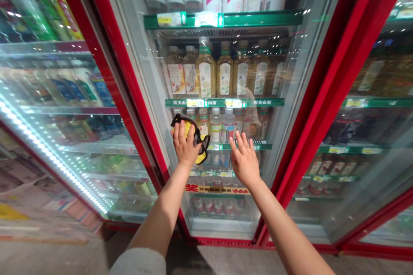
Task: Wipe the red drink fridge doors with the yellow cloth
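Hands unclenched: my left hand (185,148) lies flat over a yellow-and-black item (201,157) at the glass door (272,71); my right hand (244,159), fingers spread, holds nothing, its contact unclear. Behind the glass, bottles (225,73) line green-edged shelves (264,19).

A white light strip (54,159) edges the leftmost cooler (71,110).

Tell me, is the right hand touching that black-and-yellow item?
Apart. The head view shows the right hand to the right of the black-and-yellow item, with drink bottles visible in the gap between them.
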A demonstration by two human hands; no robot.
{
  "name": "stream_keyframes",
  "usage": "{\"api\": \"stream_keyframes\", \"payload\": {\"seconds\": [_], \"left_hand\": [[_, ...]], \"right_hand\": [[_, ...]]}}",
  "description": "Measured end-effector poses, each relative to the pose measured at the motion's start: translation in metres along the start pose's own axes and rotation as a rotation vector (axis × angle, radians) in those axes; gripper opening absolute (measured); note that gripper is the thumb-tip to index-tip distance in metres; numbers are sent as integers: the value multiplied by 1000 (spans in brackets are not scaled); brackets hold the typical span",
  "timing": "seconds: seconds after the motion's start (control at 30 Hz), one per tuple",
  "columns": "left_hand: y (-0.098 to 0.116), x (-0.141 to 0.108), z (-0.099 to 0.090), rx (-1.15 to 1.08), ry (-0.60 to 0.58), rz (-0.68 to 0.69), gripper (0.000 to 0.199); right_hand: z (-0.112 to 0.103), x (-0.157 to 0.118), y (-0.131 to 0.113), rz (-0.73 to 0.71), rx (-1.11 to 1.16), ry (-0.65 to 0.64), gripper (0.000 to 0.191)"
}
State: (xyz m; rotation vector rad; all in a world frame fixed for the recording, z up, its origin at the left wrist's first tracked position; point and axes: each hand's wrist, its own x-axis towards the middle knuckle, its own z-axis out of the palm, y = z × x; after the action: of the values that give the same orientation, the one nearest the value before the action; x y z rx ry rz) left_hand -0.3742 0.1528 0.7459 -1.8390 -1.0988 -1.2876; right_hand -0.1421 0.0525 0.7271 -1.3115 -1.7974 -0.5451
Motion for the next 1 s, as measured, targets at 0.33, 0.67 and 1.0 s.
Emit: {"api": "stream_keyframes", "payload": {"seconds": [0.33, 0.67, 1.0], "left_hand": [[-8, -28, -4, 25, -299, 282, 88], [-39, -75, -17, 55, -423, 139, 87], [-86, -87, -44, 105, -464, -15, 82]], "right_hand": [[2, 11, -21, -84, 32, -8, 76], [7, 4, -45, -133, 1, -53, 78], [19, 2, -70, -179, -8, -69, 81]]}}
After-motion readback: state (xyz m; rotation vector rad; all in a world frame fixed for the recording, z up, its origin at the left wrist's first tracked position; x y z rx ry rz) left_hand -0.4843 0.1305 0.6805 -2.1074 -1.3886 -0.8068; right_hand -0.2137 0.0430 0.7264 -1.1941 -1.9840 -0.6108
